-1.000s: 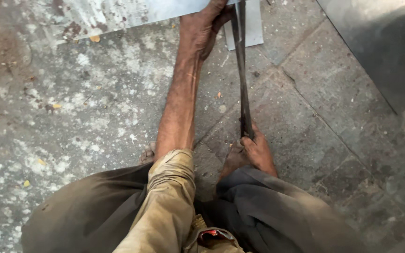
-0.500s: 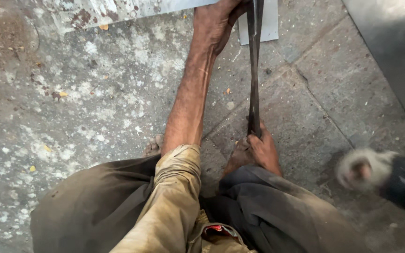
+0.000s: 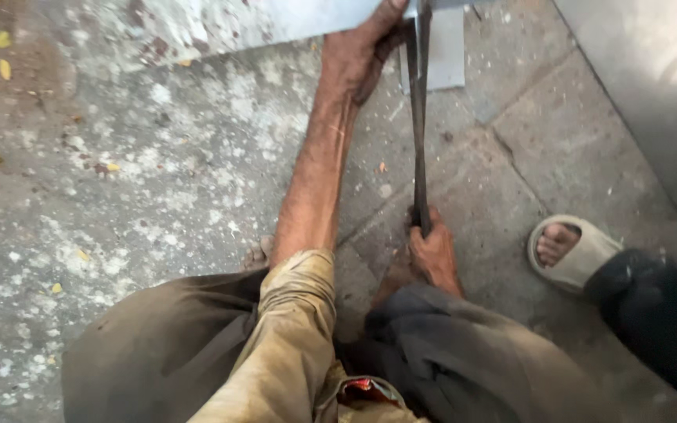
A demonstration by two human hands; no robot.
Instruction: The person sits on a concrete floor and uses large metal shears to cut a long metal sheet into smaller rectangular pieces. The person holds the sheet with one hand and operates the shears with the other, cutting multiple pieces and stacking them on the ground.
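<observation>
2 hands, 1 long metal shears, 1 metal sheet, 1 sandalled foot.

Grey, white-speckled floor with yellow leaf bits at upper left, pale grey metal sheet, dark shears, tan sleeve, beige sandal at right.
</observation>
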